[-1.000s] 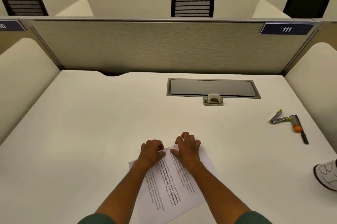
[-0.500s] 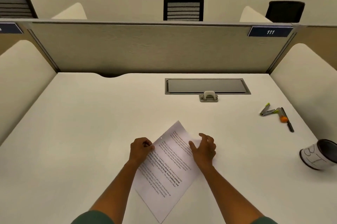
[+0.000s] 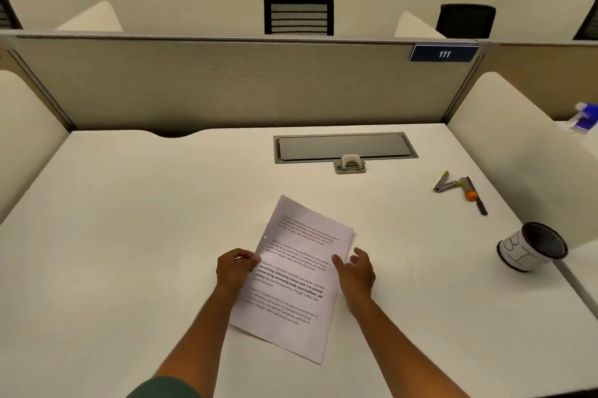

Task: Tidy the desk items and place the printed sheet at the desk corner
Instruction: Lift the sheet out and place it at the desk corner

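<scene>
The printed sheet (image 3: 296,274) lies in the middle of the white desk (image 3: 129,235), turned slightly clockwise, text facing up. My left hand (image 3: 234,269) pinches its left edge with curled fingers. My right hand (image 3: 356,271) sits at the sheet's right edge, fingers loosely spread, thumb touching the paper. At the right side of the desk lie a stapler with green tips (image 3: 445,184), a small orange-capped item (image 3: 470,193) and a dark pen (image 3: 478,197). A white mesh-lined pen cup (image 3: 530,248) lies on its side near the right edge.
A grey cable hatch (image 3: 344,147) with a small latch (image 3: 350,163) is set into the desk at the back. Grey and cream partitions wall the desk at the back and both sides; a label reads 111 (image 3: 444,53). Black chairs stand beyond.
The sheet has been unfolded and now lies open and flat, rotated more upright. My hands moved from on top of it out to its left and right edges. The view shifted left.
</scene>
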### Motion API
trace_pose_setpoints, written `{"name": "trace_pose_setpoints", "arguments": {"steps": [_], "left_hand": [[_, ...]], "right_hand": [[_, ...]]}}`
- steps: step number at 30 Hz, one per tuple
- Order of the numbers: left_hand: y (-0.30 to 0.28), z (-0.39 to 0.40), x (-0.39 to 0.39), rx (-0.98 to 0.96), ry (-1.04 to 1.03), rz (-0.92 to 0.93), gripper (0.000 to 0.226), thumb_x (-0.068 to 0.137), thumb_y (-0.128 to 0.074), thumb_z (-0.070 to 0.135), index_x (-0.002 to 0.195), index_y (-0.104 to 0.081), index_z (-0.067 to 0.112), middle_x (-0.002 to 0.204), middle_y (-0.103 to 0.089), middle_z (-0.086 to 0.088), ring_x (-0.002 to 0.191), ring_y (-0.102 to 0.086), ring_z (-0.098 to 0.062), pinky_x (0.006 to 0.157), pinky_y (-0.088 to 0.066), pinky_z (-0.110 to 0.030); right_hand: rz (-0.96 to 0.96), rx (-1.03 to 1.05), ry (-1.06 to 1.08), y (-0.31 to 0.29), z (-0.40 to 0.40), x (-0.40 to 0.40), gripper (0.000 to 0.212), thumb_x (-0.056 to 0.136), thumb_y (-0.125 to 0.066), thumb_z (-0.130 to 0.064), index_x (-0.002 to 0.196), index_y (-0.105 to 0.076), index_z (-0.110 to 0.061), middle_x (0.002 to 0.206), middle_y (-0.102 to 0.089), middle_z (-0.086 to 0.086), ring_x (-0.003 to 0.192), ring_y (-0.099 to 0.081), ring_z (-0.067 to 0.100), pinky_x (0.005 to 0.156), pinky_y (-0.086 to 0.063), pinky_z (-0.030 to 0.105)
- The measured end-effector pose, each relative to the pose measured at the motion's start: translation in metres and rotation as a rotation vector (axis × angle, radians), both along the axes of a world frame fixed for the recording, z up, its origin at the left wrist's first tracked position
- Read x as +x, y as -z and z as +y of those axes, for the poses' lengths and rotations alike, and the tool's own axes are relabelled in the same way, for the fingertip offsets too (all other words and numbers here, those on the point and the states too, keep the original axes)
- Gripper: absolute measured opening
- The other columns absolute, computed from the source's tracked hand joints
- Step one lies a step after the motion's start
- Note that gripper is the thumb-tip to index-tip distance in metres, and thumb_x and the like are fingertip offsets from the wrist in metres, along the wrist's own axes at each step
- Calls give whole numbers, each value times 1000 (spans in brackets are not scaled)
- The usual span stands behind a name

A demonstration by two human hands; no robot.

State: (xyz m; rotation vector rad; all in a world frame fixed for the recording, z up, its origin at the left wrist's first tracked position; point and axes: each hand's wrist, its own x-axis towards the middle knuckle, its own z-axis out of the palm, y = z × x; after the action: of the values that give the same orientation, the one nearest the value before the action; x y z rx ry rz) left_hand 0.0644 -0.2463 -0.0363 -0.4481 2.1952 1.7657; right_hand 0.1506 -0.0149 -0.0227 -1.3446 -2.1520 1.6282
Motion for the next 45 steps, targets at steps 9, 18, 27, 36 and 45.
{"name": "trace_pose_setpoints", "arguments": {"steps": [9, 18, 27, 36, 45], "left_hand": [[-5, -8, 11, 176, -140, -56, 8, 77, -79, 7, 79, -71, 4, 81, -70, -17, 76, -63, -29, 85, -54, -44], [-47, -2, 0, 366, -183, 44, 12, 79, -76, 7, 85, -67, 3, 86, -73, -15, 74, -70, -30, 65, -60, -34], [-75, -10, -8, 386, -68, 175, 12, 82, -73, 2, 81, -61, 5, 88, -69, -21, 82, -66, -31, 82, -58, -46], [-85, -18, 0, 418, -54, 285, 13, 83, -71, 0, 80, -62, 9, 86, -71, -14, 84, -68, -27, 82, -57, -41], [-76, -23, 41, 356, -24, 359, 20, 83, -72, 4, 99, -61, 3, 102, -72, -10, 93, -70, -23, 78, -59, -30]], "right_hand": [[65, -332, -93, -6, -3, -2, 40, 84, -74, -20, 121, -62, -10, 120, -69, 8, 102, -68, 27, 94, -55, 45], [205, -323, -161, -35, -4, -26, 14, 87, -69, -8, 100, -68, -12, 102, -74, 8, 88, -72, 27, 83, -59, 45], [340, -188, -233, -68, -5, -41, 12, 91, -65, -14, 101, -64, -19, 103, -71, 6, 89, -70, 25, 79, -61, 40], [469, -174, -231, -79, -18, -32, 16, 93, -64, -16, 109, -64, -18, 102, -71, 1, 91, -69, 21, 75, -59, 33], [451, -219, -301, -58, -27, 2, 22, 91, -67, -15, 110, -62, -26, 109, -70, -2, 99, -68, 19, 81, -60, 29]]}}
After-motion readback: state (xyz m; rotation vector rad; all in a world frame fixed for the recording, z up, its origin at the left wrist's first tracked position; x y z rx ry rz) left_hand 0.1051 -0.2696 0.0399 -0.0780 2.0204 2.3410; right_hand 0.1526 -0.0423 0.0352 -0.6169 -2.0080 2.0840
